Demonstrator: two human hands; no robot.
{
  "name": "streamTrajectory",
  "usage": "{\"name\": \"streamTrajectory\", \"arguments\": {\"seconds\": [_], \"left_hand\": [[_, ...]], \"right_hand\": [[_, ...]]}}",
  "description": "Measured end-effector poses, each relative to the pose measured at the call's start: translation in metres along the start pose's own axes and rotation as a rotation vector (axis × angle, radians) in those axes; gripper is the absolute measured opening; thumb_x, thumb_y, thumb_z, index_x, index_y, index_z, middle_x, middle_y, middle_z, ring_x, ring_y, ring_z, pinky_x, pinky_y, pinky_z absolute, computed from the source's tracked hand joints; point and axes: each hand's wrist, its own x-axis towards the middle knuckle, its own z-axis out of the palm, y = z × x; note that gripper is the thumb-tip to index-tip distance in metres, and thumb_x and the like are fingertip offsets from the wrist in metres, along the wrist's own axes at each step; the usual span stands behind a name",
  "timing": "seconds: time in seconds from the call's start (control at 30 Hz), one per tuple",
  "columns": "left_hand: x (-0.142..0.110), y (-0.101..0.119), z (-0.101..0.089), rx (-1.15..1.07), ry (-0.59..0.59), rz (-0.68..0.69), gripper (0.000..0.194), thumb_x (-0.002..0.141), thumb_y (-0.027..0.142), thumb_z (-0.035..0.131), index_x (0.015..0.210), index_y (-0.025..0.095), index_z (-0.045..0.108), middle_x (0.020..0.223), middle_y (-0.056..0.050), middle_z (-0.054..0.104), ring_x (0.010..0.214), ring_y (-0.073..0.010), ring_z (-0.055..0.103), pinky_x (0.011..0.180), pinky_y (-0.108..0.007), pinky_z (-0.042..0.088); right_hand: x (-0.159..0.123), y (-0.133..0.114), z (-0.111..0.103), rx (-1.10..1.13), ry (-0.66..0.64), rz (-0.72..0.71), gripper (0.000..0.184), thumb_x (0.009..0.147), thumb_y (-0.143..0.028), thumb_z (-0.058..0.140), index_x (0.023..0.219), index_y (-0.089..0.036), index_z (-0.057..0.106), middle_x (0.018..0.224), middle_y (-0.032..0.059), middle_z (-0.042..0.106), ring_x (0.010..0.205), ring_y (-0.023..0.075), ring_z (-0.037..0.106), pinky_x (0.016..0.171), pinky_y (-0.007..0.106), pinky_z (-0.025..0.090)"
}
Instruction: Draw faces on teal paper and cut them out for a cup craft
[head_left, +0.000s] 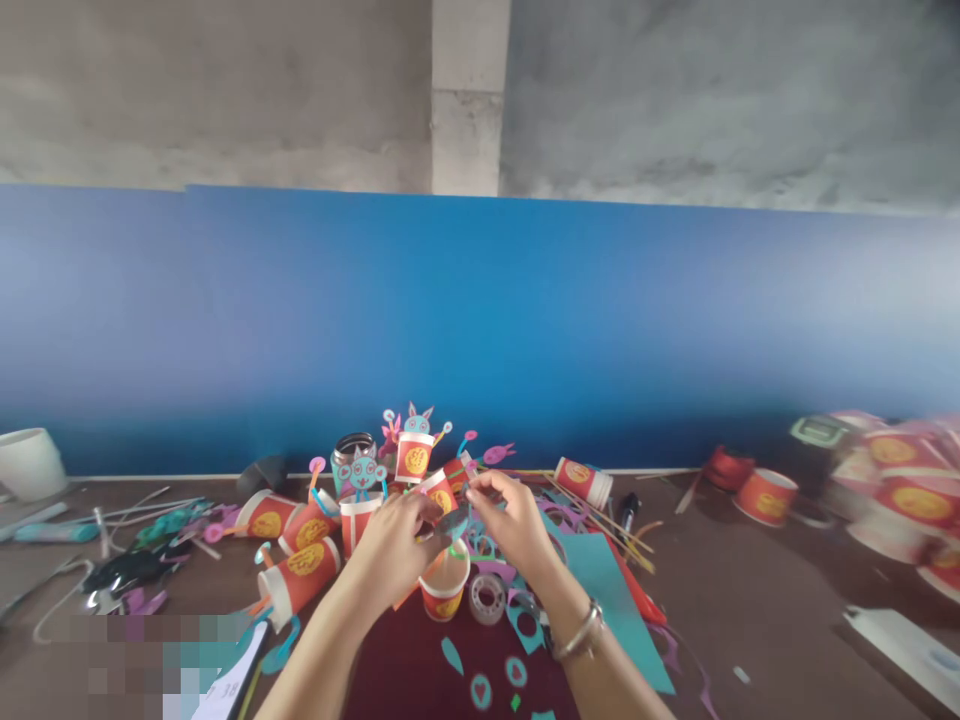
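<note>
Above an open paper cup [442, 608], red with a yellow emblem, my two hands work close together. My left hand [397, 540] is closed on a small dark grey piece [452, 521] whose kind I cannot make out. Thumb and fingertips of my right hand [510, 520] pinch together beside it, on something too small to name. A roll of clear tape [487, 598] lies just right of the cup. Nearer to me are a teal leaf-shaped cutout [451, 655] and round cutouts with hearts [481, 692].
Decorated cups [307, 570] with paper arms lie and stand to the left and behind. Teal paper [611, 590], a marker [628, 512] and sticks lie to the right. Stacked cups [911, 490] stand far right, a white cup [31, 465] far left. A blue panel [480, 330] closes the back.
</note>
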Motion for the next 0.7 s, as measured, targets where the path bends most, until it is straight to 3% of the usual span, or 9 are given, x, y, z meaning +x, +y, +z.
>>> {"name": "streamTrajectory", "arguments": {"seconds": [0.2,0.33,0.7], "left_hand": [[0.010,-0.012,0.009,-0.193,-0.210,-0.101,0.016,0.072,0.020,0.053,0.067,0.018,0.067,0.069,-0.003,0.070,0.069,-0.0207,0.064,0.061,-0.027,0.042],[0.013,-0.011,0.008,-0.200,-0.225,-0.128,0.017,0.070,0.023,0.053,0.069,0.017,0.069,0.069,-0.003,0.070,0.070,-0.0213,0.063,0.063,-0.028,0.043],[0.013,-0.012,0.010,-0.229,-0.232,-0.158,0.019,0.068,0.025,0.054,0.072,0.018,0.071,0.072,-0.003,0.071,0.072,-0.0219,0.063,0.064,-0.029,0.044]], "right_hand": [[0.007,0.012,0.020,0.139,-0.135,0.055,0.011,0.077,-0.025,0.054,0.074,-0.016,0.061,0.066,-0.0002,0.061,0.060,0.0125,0.053,0.058,0.023,0.041],[0.005,0.011,0.019,0.196,-0.200,0.074,0.011,0.077,-0.025,0.055,0.074,-0.016,0.061,0.066,-0.0009,0.060,0.061,0.0121,0.054,0.057,0.022,0.041],[0.003,0.007,0.014,0.124,-0.209,0.060,0.011,0.076,-0.023,0.056,0.075,-0.015,0.064,0.065,-0.0003,0.062,0.063,0.0134,0.056,0.059,0.023,0.042]]}}
